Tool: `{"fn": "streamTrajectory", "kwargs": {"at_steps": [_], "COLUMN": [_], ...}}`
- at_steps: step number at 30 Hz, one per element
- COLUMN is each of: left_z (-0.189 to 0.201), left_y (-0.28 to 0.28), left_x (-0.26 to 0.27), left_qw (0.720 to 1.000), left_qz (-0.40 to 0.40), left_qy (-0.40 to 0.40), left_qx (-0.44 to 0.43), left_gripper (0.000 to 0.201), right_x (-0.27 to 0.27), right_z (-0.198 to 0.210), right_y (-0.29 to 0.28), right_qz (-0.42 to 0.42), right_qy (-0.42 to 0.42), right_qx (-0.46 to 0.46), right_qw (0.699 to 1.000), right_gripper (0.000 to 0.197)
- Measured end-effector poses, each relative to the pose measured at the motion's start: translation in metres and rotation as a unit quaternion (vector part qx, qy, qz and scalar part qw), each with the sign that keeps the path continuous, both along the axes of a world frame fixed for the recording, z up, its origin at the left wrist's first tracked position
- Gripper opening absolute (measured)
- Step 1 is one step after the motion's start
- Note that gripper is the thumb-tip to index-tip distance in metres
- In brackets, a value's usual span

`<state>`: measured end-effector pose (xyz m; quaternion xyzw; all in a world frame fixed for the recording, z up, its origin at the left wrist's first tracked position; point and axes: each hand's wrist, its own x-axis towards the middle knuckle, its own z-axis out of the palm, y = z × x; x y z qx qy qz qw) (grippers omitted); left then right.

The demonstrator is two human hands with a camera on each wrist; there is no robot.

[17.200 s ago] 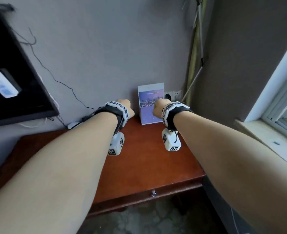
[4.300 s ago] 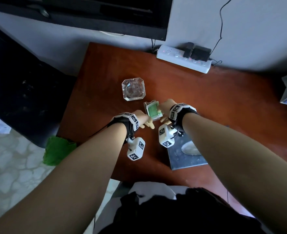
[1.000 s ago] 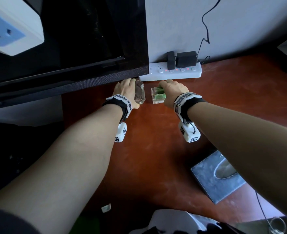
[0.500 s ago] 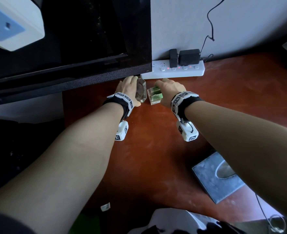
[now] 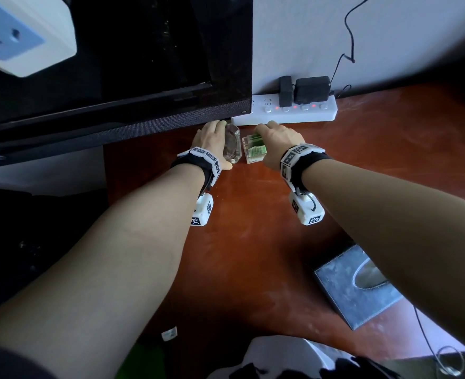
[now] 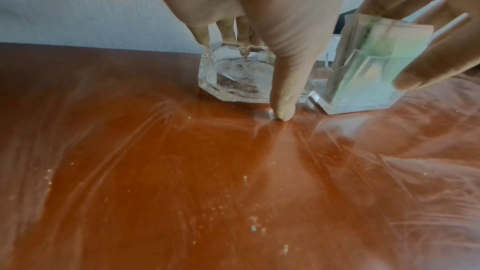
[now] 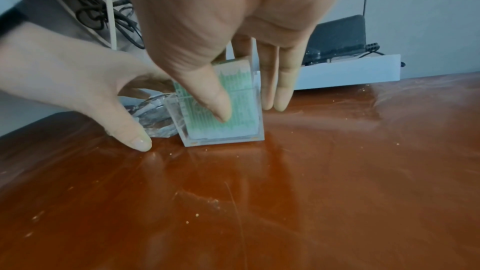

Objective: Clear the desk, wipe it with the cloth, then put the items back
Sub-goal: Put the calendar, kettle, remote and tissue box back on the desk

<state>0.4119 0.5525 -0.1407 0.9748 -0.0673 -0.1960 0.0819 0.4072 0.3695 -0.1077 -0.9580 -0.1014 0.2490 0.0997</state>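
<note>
A clear glass ashtray (image 5: 231,144) (image 6: 233,77) (image 7: 153,120) sits at the back of the red-brown desk (image 5: 253,242). My left hand (image 5: 220,140) (image 6: 255,78) grips it, fingers on the far rim and thumb at the near edge, its tip on the wood. Right beside it stands a clear acrylic box (image 5: 254,153) (image 6: 371,81) (image 7: 233,128) of green packets. My right hand (image 5: 269,138) (image 7: 244,100) pinches the box, thumb on the front face and fingers behind. A green cloth (image 5: 143,361) shows dimly below the desk's front edge.
A white power strip (image 5: 294,112) with black plugs lies against the wall just behind both items. A black TV (image 5: 116,77) overhangs the back left. A grey tissue box (image 5: 359,294) lies at the front right. The wood carries smears and crumbs.
Both hands carried the ashtray and the box from mid-desk to the back by the power strip. Over the last second they barely shifted.
</note>
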Motion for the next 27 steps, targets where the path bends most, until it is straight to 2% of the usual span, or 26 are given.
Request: {"fn": "streamTrajectory", "kwargs": {"at_steps": [6, 13, 18, 20, 27], "left_z": [0.001, 0.013, 0.031, 0.039, 0.059], "left_y": [-0.001, -0.007, -0.011, -0.016, -0.068], "left_x": [0.0, -0.019, -0.06, -0.083, -0.157], "left_qw": [1.0, 0.998, 0.994, 0.993, 0.994], "left_qz": [0.007, 0.062, 0.107, 0.116, 0.092], "left_qy": [-0.001, 0.025, 0.013, 0.008, 0.007], "left_qx": [0.009, 0.006, -0.01, -0.02, -0.051], "left_gripper": [0.114, 0.126, 0.116, 0.109, 0.088], "right_x": [-0.002, -0.013, -0.042, -0.061, -0.135], "right_z": [-0.002, 0.009, 0.033, 0.043, 0.073], "right_y": [0.0, -0.014, -0.036, -0.054, -0.14], "right_qz": [-0.004, -0.037, -0.072, -0.075, -0.121], "right_qy": [-0.001, -0.021, -0.011, 0.004, 0.023], "right_qx": [-0.003, 0.004, 0.021, 0.017, -0.044], "right_qw": [1.0, 0.999, 0.997, 0.997, 0.991], "right_gripper": [0.059, 0.076, 0.056, 0.054, 0.032]}}
